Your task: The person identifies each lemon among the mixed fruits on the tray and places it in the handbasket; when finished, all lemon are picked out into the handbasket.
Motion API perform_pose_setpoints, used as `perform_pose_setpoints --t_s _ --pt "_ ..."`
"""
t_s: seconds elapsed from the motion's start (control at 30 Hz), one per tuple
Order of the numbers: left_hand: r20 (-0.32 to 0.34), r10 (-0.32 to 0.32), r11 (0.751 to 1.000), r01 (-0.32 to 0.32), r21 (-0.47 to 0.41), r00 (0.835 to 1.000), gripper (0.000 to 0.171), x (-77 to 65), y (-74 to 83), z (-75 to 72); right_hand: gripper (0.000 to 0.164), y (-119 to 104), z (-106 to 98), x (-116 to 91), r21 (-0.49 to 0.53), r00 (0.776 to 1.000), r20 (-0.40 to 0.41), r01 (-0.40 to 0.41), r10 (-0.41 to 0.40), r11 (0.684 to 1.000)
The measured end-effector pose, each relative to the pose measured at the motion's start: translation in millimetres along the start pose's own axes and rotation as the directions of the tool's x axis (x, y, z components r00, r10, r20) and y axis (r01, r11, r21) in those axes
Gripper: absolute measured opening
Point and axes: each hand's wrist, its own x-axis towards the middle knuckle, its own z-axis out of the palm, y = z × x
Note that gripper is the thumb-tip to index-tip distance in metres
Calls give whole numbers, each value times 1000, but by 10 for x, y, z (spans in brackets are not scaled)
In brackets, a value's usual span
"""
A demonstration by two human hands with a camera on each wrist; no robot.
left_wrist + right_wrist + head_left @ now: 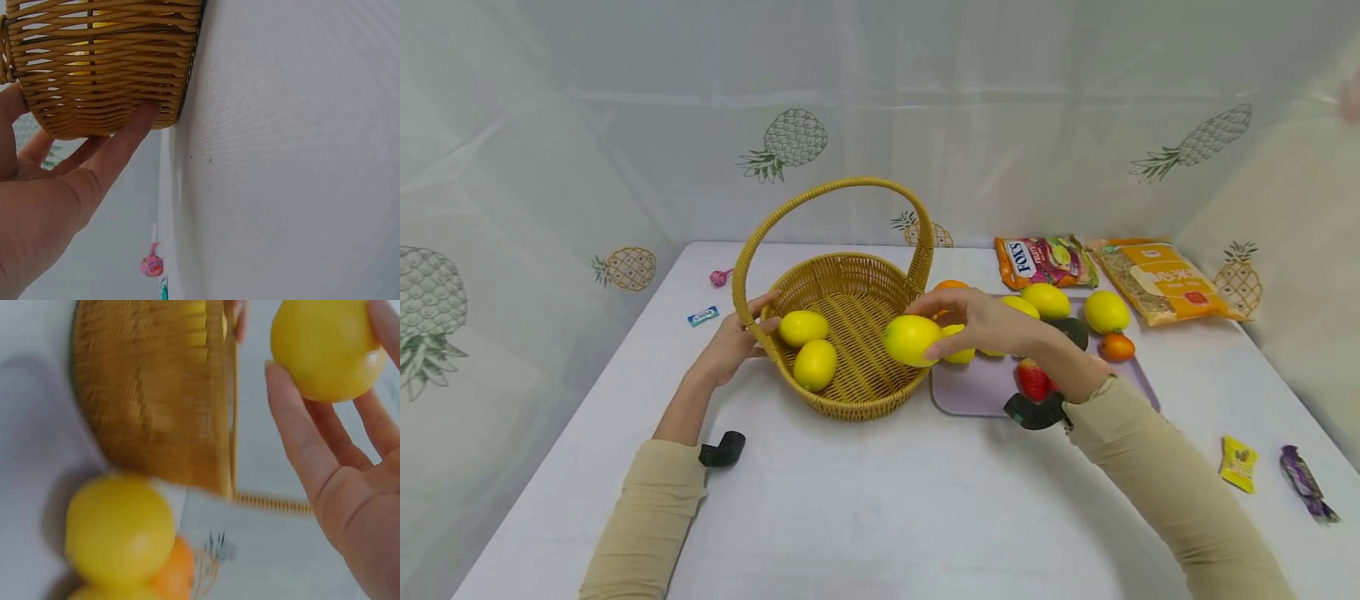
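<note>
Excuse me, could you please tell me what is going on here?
A person's right hand holds a lemon up at the right side of a wicker basket. The left hand holds the basket at its left side. Two other lemons lie inside it, and more lemons and a strawberry are on the tray to the right. The held lemon has not been set down yet.

Yellow lemon (913,340); golden-brown woven basket (859,408); lilac tray (970,400); pineapple-print backdrop (1015,175).
</note>
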Motion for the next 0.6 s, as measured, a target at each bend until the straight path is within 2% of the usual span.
perform_pose_setpoints --t_s 0.2,0.33,0.47,0.6 --pt "-5 -2 1000 2 -4 1000 59 -4 5 3 55 -81 305 377 -37 994 106 -10 14 999" --pt "-10 -9 1000 9 -4 1000 57 -1 2 5 53 -46 503 596 -113 985 168 -29 48 993" --pt "-10 -12 1000 12 -2 1000 57 7 -10 2 49 2 667 755 -194 977 182 -74 110 978" --pt "-10 -7 1000 7 7 1000 57 3 -11 -5 48 30 780 863 -216 978 153 -110 145 970"
